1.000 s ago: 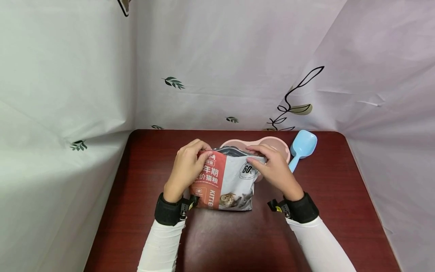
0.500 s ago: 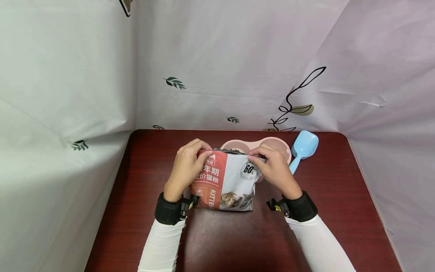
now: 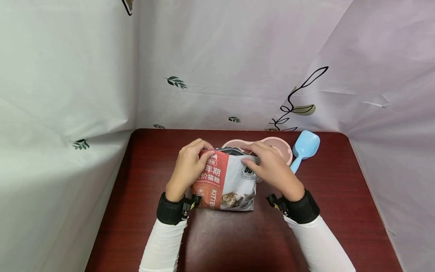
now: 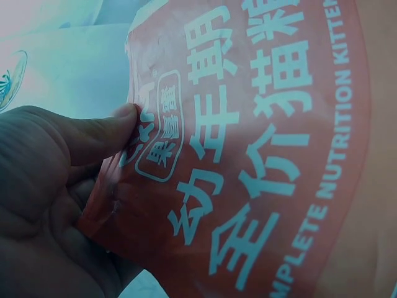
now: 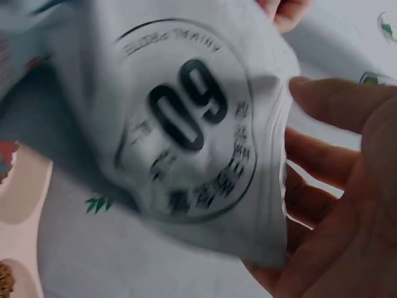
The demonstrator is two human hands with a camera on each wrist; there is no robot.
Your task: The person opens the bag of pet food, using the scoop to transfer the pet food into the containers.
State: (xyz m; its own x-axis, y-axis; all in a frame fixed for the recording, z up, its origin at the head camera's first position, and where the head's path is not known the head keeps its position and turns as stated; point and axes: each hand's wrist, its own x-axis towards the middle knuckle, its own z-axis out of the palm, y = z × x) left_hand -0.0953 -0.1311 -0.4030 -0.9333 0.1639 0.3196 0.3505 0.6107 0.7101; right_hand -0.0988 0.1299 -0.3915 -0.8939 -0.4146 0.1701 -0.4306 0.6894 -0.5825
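A red and white cat food bag (image 3: 234, 181), printed with a kitten and large lettering, stands in the middle of the table. Its dark inner mouth gapes at the top edge. My left hand (image 3: 188, 166) pinches the upper left corner; in the left wrist view the thumb (image 4: 108, 133) lies on the red front face. On the other side, my right hand (image 3: 273, 168) grips the top rim, thumb on the front and the other fingers behind. The round "60" print (image 5: 186, 112) shows close up in the right wrist view. What is inside the bag is hidden.
Behind the bag sits a pink double bowl (image 3: 290, 154), partly covered by the bag and right hand. Brown kibble (image 5: 5, 280) shows in it in the right wrist view. A light blue scoop (image 3: 306, 145) lies to its right, near the back edge of the table.
My right hand has slid left along the bag's top edge. The bag's mouth narrowed half a second ago and now gapes wider. My left hand keeps its hold on the corner.
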